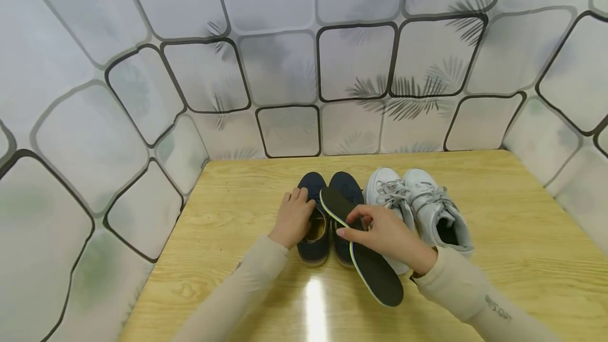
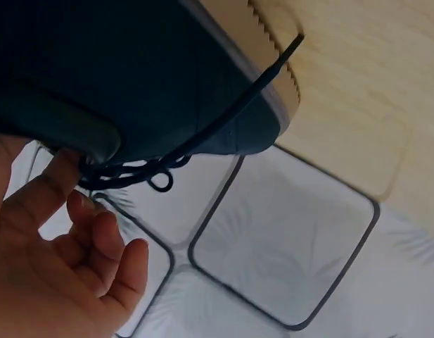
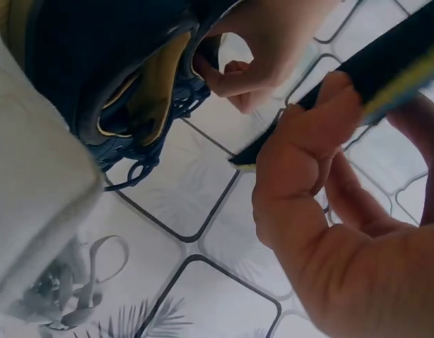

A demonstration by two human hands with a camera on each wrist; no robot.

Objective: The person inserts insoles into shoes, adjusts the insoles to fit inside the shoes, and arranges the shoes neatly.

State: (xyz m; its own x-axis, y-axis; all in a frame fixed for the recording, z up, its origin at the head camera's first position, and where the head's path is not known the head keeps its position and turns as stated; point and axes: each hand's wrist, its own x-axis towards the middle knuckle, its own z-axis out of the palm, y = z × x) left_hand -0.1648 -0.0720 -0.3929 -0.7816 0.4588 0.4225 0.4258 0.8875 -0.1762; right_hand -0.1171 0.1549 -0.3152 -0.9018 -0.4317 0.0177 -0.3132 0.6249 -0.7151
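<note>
Two navy lace-up shoes stand side by side with toes pointing away in the head view. My left hand (image 1: pixel 293 218) is at the opening of the left navy shoe (image 1: pixel 312 251); its thumb and index finger pinch the tongue (image 2: pixel 97 134) above the laces (image 2: pixel 129 172). A tan lining shows inside this shoe. With my right hand (image 1: pixel 387 234) I grip a black insole (image 1: pixel 377 276) by its middle, thumb on one edge and fingers on the other. The insole, edged in pale yellow and blue, is raised aslant over the right navy shoe (image 1: pixel 345 183) and partly hides it.
A pair of white lace-up shoes (image 1: pixel 439 210) stands just right of the navy pair, partly behind my right hand. All the shoes are on a light wooden table (image 1: pixel 228 210). Behind and beside it hangs a patterned white backdrop (image 1: pixel 285 78).
</note>
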